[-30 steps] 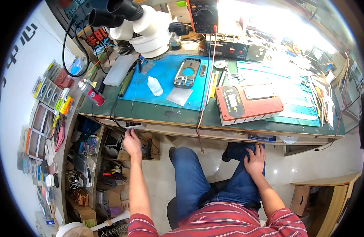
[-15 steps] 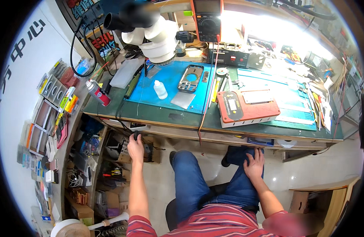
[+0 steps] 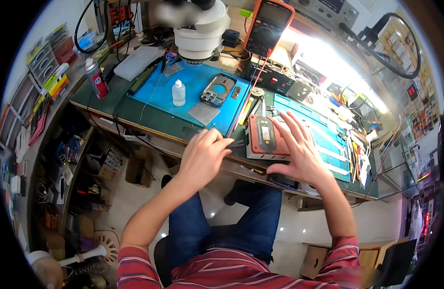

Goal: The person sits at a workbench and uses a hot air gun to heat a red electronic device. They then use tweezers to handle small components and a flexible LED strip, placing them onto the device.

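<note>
Stretching across the view, the green bench (image 3: 157, 126) carries all the gear. At its back stands a white microscope (image 3: 200, 36), with a blue mat (image 3: 154, 94) spread in front of it. A paler mat (image 3: 335, 166) lies to the right under bright light, tools strewn along its far side.

A black power supply (image 3: 270, 77) sits behind, and an orange-edged multimeter (image 3: 267, 29) leans above it. Near the bench's front edge, right of the blue mat, rests the red box (image 3: 266, 137), dark panel up.

Over the box's right part is the right hand (image 3: 301, 156), fingers spread wide, thumb held apart, gripping nothing; whether it touches the box I cannot tell. The left hand (image 3: 202, 156) is at the front edge, below the blue mat, fingers curled in toward the thumb. A black cable (image 3: 145, 140) runs up to this hand, and the multimeter's red lead comes down to its fingertips; I cannot tell which, if either, is gripped.

On the blue mat lie a phone frame (image 3: 210, 98), a grey sheet (image 3: 203, 113) and, upright, a small white bottle (image 3: 178, 94).
</note>
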{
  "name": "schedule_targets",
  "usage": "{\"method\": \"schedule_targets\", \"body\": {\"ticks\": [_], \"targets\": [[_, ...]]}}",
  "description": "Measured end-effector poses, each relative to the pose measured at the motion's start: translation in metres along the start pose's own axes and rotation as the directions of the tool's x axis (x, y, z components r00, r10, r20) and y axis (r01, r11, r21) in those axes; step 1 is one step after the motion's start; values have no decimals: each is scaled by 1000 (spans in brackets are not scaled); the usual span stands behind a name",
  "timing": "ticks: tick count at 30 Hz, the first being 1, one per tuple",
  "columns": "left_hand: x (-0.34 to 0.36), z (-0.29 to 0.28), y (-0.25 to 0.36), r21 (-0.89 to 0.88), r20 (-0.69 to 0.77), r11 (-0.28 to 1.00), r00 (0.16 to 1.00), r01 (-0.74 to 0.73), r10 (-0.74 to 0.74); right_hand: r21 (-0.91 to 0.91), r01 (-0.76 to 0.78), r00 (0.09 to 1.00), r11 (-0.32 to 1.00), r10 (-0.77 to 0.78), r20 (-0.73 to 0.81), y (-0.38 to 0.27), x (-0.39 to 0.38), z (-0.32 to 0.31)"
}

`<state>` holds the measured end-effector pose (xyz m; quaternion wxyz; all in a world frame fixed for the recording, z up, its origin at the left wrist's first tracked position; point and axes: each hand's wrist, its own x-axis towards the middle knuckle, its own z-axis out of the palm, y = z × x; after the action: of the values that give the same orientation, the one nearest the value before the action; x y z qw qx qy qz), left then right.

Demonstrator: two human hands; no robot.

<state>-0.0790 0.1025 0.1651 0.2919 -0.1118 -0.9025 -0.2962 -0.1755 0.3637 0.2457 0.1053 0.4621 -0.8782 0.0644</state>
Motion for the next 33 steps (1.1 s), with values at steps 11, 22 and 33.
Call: {"method": "schedule_targets", "body": {"ticks": [11,22,33], "targets": [[13,24,-24,-104,80,994,997,21,-13,66,68,944,996,-86,320,19,50,4],[20,32,-19,-223,41,974,999,40,-31,53,93,947,994,-105,305,21,53,5],[24,36,-19,-185,74,983,997,5,8,135,211,962,968,-230,150,34,53,20]]}}
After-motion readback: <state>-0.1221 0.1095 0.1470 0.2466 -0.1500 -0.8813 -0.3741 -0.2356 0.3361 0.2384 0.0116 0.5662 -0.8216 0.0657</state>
